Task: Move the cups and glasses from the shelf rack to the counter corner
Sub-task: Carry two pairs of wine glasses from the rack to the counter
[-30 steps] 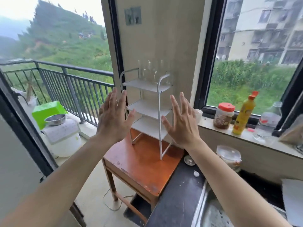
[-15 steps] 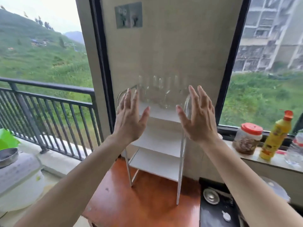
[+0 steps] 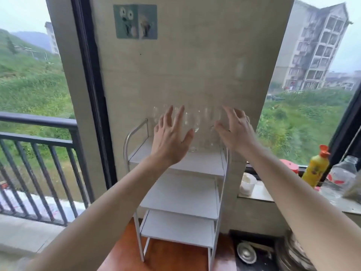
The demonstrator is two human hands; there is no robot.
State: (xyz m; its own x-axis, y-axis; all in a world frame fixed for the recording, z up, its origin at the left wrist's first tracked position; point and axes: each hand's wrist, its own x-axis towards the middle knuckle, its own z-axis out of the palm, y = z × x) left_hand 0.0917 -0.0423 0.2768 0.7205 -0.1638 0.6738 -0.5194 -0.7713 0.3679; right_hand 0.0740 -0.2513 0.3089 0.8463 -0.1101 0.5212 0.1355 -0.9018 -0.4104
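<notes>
Reaching up toward the top tier, both hands come at the glasses from the near side with nothing gripped. Far left, a railing (image 3: 39, 137) fences a balcony, well apart from the work. The rack (image 3: 181, 194) stands on a wooden table (image 3: 168, 257) with its back against the wall (image 3: 185, 75), likely to keep it steady. Its two lower tiers are bare. All the clear glasses (image 3: 192, 122) stand in a cluster at the back of the top tier, close to the wall, which is why both arms are stretched so far out. They are faint and blurred, so I cannot tell their number, nor whether any cup is among them.

The left hand (image 3: 170, 137) is raised palm-forward in front of the left glasses, fingers spread and thumb held wide. I judge it is shaped to wrap a bowl. Whether it touches glass cannot be told. The right hand (image 3: 235, 131) hovers at the right of the cluster, fingers apart and curled a little, thumb turned inward, also closed on nothing I can make out. Taking one glass per hand seems the plan.

Right of the rack, a white tub (image 3: 247, 182) and a yellow bottle (image 3: 315, 169) sit on the sill (image 3: 259, 193). The dark counter (image 3: 259, 249) lies near right, low in view. No glass stands on what shows of it, so I judge the task is just starting.
</notes>
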